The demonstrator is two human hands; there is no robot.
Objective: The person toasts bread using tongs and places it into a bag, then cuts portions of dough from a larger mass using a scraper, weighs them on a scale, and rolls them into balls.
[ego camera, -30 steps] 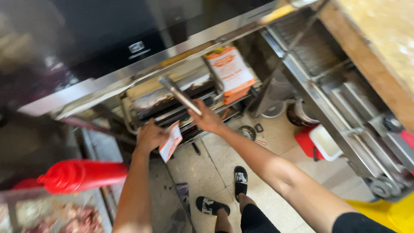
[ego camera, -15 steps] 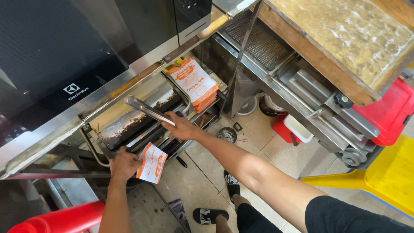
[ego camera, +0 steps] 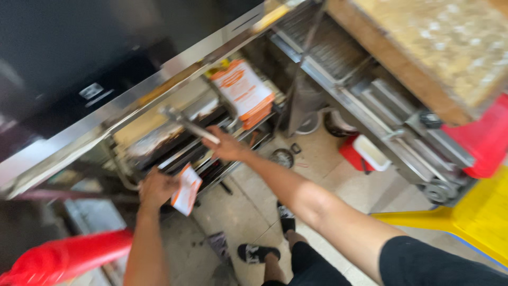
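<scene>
- Head view, blurred by motion, looks down past a steel-edged worktop (ego camera: 159,87) to a wire shelf rack (ego camera: 211,159) underneath it.
- Left hand (ego camera: 156,188): its grip is closed on a small orange-and-white paper packet (ego camera: 186,189), thin and flat, which hangs just right of the knuckles and is already off the shelf.
- Right hand (ego camera: 227,148): its grip is wrapped round the near end of a long metal tool (ego camera: 188,124), smooth and shiny, probably tongs; the far end points up and left of the grip, over the rack.
- Judging by this, one packet is in hand and the tool is lifted; whatever goes into the packet is not yet picked up.
- Above and right of the right grip lies a stack of like packets (ego camera: 244,92), flat, orange-edged, on the rack's top tier.
- Further right stand ridged steel frames (ego camera: 381,124), a red tub with a white lid (ego camera: 365,153) on the tiled floor, and a yellow plastic piece (ego camera: 476,222).
- Below the left grip, a glossy red cylinder (ego camera: 63,259).
</scene>
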